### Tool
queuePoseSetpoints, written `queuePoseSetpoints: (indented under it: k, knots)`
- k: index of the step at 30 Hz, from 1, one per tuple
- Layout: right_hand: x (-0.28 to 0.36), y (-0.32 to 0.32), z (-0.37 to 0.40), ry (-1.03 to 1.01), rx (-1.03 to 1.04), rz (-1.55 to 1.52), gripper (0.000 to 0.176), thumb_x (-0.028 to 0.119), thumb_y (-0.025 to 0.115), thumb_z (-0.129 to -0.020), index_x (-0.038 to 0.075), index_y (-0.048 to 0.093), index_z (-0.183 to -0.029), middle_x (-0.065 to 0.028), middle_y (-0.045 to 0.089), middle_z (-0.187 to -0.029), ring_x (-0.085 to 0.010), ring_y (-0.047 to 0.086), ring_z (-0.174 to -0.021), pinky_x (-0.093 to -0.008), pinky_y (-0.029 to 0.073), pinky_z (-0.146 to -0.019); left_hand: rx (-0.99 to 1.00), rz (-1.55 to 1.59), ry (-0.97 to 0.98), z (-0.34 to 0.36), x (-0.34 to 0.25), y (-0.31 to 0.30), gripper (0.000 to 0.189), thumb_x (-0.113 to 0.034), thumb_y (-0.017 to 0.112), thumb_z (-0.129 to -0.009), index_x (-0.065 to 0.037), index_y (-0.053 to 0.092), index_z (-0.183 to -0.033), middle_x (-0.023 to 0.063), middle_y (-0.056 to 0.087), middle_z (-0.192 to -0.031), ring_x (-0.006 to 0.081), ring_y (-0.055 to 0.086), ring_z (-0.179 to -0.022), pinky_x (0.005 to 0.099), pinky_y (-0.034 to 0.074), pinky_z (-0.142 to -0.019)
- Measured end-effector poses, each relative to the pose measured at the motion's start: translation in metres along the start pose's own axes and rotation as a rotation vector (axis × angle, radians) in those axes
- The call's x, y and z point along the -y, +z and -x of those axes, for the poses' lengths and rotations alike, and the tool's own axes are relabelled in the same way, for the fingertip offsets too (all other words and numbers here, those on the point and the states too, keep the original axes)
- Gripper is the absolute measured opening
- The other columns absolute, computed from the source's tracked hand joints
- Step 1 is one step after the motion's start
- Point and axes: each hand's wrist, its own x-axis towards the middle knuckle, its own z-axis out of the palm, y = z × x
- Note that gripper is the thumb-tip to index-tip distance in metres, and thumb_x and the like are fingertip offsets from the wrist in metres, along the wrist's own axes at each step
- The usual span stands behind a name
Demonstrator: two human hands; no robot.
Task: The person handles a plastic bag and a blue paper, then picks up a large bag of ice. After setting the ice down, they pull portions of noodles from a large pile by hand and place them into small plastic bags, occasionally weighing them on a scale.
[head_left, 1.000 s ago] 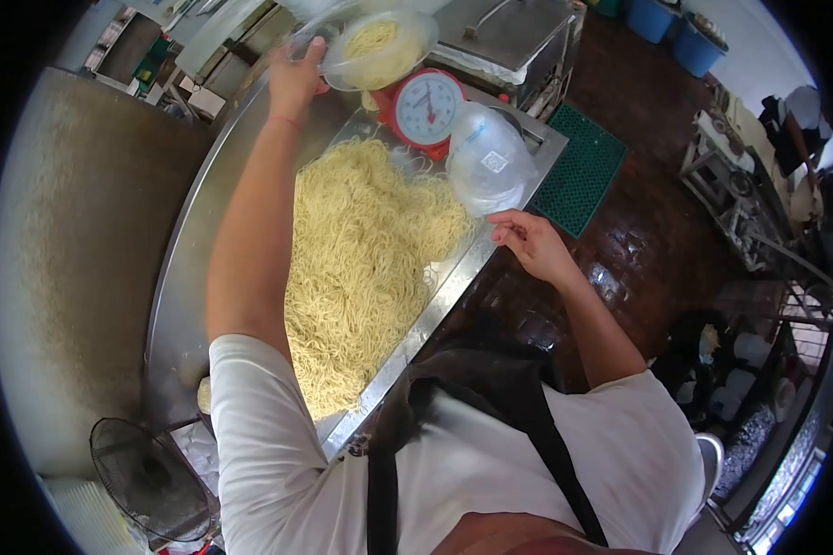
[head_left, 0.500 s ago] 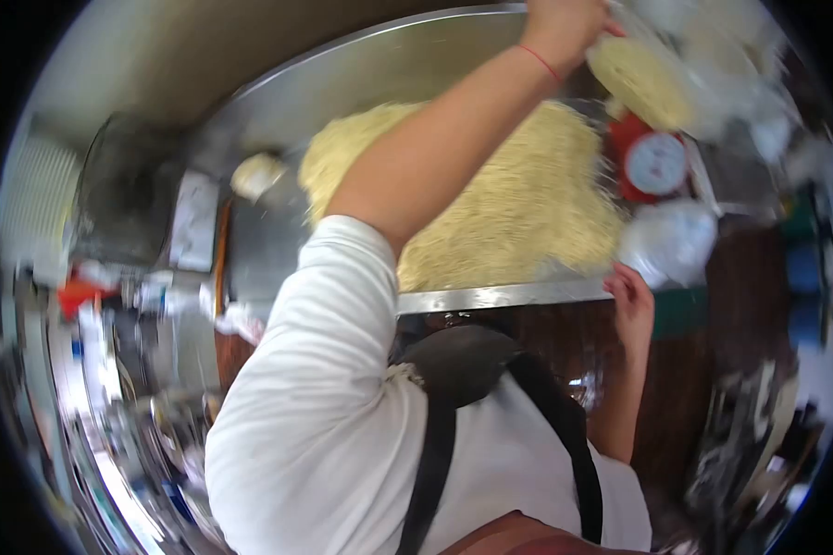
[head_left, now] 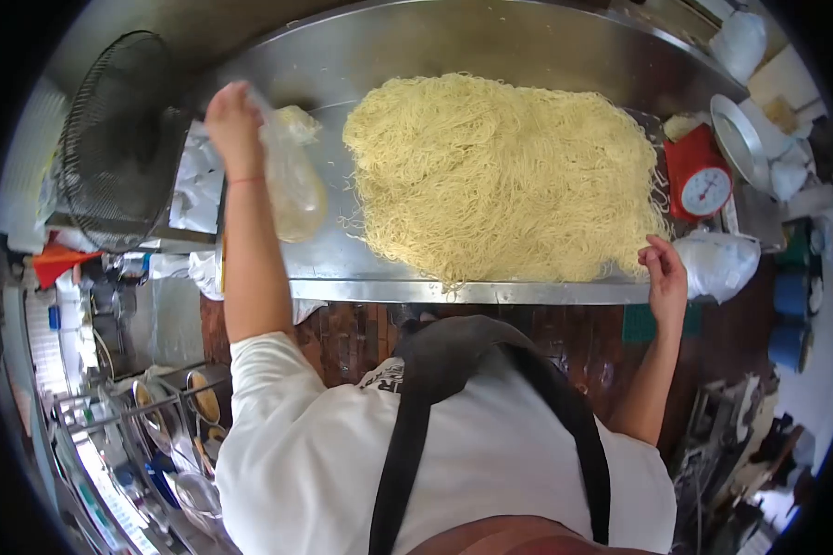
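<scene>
At the left end of the metal tray, my left hand [head_left: 235, 129] is closed on the top of a clear plastic bag [head_left: 293, 185]. Pale yellow contents, which look like noodles, fill its lower end. Beside it is another pale bundle [head_left: 298, 124] in plastic. A broad, loose heap of thin yellow noodles [head_left: 500, 180] covers much of the metal tray [head_left: 338, 268]. My right hand [head_left: 665, 273] is at the tray's front right corner, close to the heap's edge. Its fingers are loosely bent and apart, and I see nothing held in them.
A red dial scale [head_left: 697, 171] stands right of the noodles, with a round metal pan [head_left: 739, 141] leaning beside it. Clear plastic bags [head_left: 716, 263] lie at the tray's right corner. A dark wire-mesh basket [head_left: 116, 139] stands at the far left.
My left hand has swung from the upper right, above the scale, across to the tray's left end with the bag. My right hand has stayed near the front right corner.
</scene>
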Motion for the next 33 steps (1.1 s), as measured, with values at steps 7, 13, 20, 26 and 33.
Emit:
queuePoseSetpoints:
  k: [7,13,20,26,33]
  knots:
    - [0.059,0.033,0.019,0.031,-0.173,0.193,0.025,0.015,0.057,-0.101,-0.001,0.063,-0.120,-0.0053,0.066,-0.092,-0.0119,0.062,-0.087,-0.0258,0.049,-0.082,-0.004,-0.254,-0.429,-0.135,0.256,-0.180,0.019,-0.015,0.050,-0.095,-0.003,0.065,-0.097,0.0050,0.063,-0.071,0.0154,0.062,-0.058,0.0308,0.054,-0.050]
    - [0.031,-0.019,0.026,0.168,-0.646,0.613,0.026,0.016,0.061,-0.092,0.004,0.070,-0.113,-0.0144,0.073,-0.100,-0.0241,0.071,-0.090,-0.0343,0.054,-0.082,0.398,-0.154,-0.537,-0.167,0.314,-0.185,0.075,-0.020,0.060,-0.094,-0.016,0.016,-0.154,0.0128,0.061,-0.122,0.0272,0.067,-0.094,0.0411,0.059,-0.078]
    - [-0.090,-0.158,0.001,0.464,-0.911,0.982,0.060,0.022,0.066,-0.080,0.002,0.052,-0.135,-0.0292,0.055,-0.126,-0.0439,0.058,-0.113,-0.0486,0.048,-0.097,0.609,-0.023,-0.452,0.002,0.122,-0.079,0.055,-0.019,0.056,-0.100,-0.007,0.034,-0.149,0.0134,0.064,-0.122,0.0179,0.066,-0.090,0.0282,0.053,-0.081]
    - [-0.133,-0.210,-0.018,0.399,-0.640,0.977,0.057,0.028,0.073,-0.080,0.004,0.055,-0.129,-0.0260,0.058,-0.122,-0.0424,0.060,-0.108,-0.0486,0.050,-0.094,0.754,-0.027,-0.681,0.138,0.090,-0.029,0.047,-0.016,0.058,-0.099,-0.007,0.045,-0.143,0.0096,0.067,-0.111,0.0133,0.065,-0.084,0.0274,0.055,-0.077]
    - [-0.162,-0.242,-0.025,0.167,-0.673,0.783,0.027,0.022,0.071,-0.083,0.006,0.068,-0.104,-0.0199,0.067,-0.101,-0.0382,0.064,-0.100,-0.0453,0.052,-0.085,0.784,-0.066,-0.767,0.200,0.069,-0.004,0.038,-0.018,0.055,-0.101,-0.005,0.052,-0.136,0.0107,0.067,-0.111,0.0154,0.067,-0.085,0.0286,0.056,-0.076]
